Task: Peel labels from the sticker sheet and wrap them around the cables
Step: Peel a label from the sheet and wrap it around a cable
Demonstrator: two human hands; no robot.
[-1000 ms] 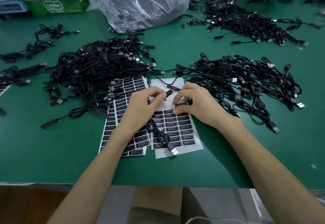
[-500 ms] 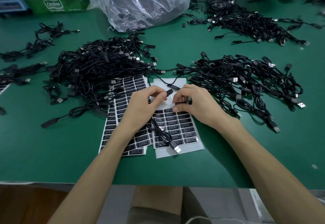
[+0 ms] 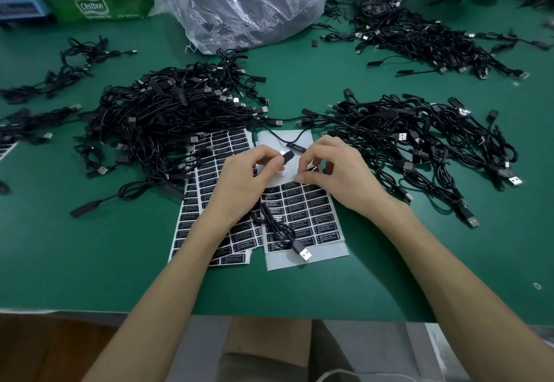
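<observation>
From the head camera, near the middle of the green table (image 3: 299, 76): pinching the small black block (image 3: 288, 156) of one cable (image 3: 276, 224) between thumb and forefinger of the left hand (image 3: 245, 184), the lead trailed from there toward 6 o'clock under the palm to a USB plug (image 3: 303, 252) resting on the sticker sheet (image 3: 329, 257). Gripping a dark label (image 3: 311, 169) at the fingertips of the right hand (image 3: 341, 175), just at 4 o'clock of the block and not yet touching it. Against a second ago, a clear change: then pressed flat on the top printed row of the sheet, half a second ago curling up at one edge, now lifted off the backing and raised a little toward 12 o'clock. Unclear if wholly free or clinging by a corner. No shift in the left hand's pinch over the same span. Judged from this — peel as good as done, wrap not begun; next, bringing label to cable at the block and folding it round squarely, with some risk of adhesive catching a fingertip or going on crooked. On the bare top of the sheet at 12 o'clock, another block (image 3: 295, 146) with pale print, probably labelled already. At 10 and 2 o'clock, a left heap (image 3: 168, 118) and a right heap (image 3: 419, 142) of black cables; at 9 o'clock, a second sheet (image 3: 192, 217).
</observation>
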